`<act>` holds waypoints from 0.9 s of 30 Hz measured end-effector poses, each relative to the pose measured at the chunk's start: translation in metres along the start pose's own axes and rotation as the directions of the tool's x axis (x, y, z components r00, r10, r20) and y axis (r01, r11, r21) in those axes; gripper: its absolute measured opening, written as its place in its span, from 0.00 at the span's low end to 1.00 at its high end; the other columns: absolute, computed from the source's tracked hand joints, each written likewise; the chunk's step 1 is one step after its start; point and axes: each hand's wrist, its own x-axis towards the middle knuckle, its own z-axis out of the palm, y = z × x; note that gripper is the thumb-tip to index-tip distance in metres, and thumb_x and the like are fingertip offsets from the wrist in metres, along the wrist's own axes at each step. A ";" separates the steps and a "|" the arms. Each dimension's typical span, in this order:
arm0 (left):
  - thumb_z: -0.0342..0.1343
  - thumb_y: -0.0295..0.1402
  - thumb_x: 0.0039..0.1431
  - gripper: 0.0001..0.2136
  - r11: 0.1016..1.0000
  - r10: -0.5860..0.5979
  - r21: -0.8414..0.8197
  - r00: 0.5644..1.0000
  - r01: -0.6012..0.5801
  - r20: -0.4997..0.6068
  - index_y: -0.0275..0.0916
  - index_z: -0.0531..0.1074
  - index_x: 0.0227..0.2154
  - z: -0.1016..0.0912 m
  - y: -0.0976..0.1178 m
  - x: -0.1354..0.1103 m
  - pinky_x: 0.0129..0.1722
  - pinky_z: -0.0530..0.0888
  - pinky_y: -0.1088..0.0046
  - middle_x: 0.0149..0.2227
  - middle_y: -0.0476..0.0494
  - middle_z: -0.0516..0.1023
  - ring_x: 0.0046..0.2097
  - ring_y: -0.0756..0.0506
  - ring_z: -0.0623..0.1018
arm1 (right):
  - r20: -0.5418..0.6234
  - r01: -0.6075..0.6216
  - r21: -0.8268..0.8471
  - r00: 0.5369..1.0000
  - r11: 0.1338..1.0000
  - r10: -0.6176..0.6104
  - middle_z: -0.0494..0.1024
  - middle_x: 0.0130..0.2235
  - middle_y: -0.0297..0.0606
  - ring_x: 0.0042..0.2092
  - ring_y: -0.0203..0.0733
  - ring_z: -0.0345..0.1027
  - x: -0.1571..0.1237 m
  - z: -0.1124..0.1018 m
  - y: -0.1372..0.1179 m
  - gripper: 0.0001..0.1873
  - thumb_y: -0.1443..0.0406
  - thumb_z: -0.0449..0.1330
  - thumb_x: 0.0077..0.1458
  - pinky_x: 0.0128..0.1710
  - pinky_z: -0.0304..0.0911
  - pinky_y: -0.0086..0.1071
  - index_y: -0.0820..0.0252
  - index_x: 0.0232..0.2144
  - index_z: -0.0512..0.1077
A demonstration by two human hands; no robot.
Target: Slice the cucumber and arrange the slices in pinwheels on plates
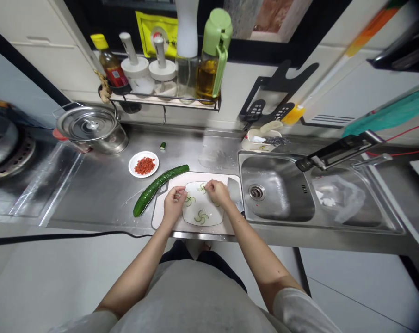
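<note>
Looking down past grey shirt (195,296) and forearms: got right hand (218,192) pinching cucumber slices (202,187) just left of its fingertips on plate (211,219), left hand (174,201) curled shut further off, can't tell if gripping anything

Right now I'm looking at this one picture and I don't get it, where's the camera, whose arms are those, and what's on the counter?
There is no machine here: the camera sits on a person's head and looks down, so the two arms are that person's own. The left hand and right hand are on a white plate that holds curled cucumber slices; whether the fingers pinch a slice is too small to tell. The plate stands on a cutting board, with a whole cucumber at its left side and a knife at its right edge. Behind are a small dish of red bits and a lidded pot; a sink is to the right.
</note>
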 end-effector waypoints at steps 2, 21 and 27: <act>0.61 0.31 0.47 0.09 0.991 0.063 0.117 0.998 -0.062 -0.012 0.42 0.76 0.34 0.000 -0.007 0.001 0.31 0.65 0.77 0.31 0.49 0.72 0.29 0.52 0.67 | 0.021 0.000 -0.058 1.000 0.998 0.001 0.77 0.33 0.36 0.38 0.40 0.64 0.002 0.003 -0.004 0.10 0.64 0.52 0.56 0.38 0.49 0.30 0.58 0.31 0.73; 0.61 0.32 0.48 0.07 0.963 0.108 0.250 0.994 -0.105 0.002 0.44 0.77 0.33 0.001 -0.020 0.000 0.34 0.66 0.74 0.32 0.48 0.73 0.29 0.50 0.67 | 0.063 -0.061 -0.229 0.995 0.972 0.077 0.77 0.38 0.38 0.41 0.43 0.64 0.011 0.015 -0.009 0.08 0.62 0.52 0.58 0.40 0.44 0.33 0.57 0.35 0.70; 0.59 0.33 0.51 0.07 0.932 0.145 0.333 0.989 -0.143 0.019 0.43 0.76 0.34 -0.002 -0.022 0.000 0.34 0.65 0.74 0.33 0.48 0.73 0.29 0.50 0.68 | 0.063 -0.075 -0.227 0.994 0.971 0.091 0.77 0.38 0.38 0.41 0.43 0.64 0.011 0.014 -0.010 0.08 0.61 0.53 0.58 0.40 0.44 0.34 0.57 0.35 0.70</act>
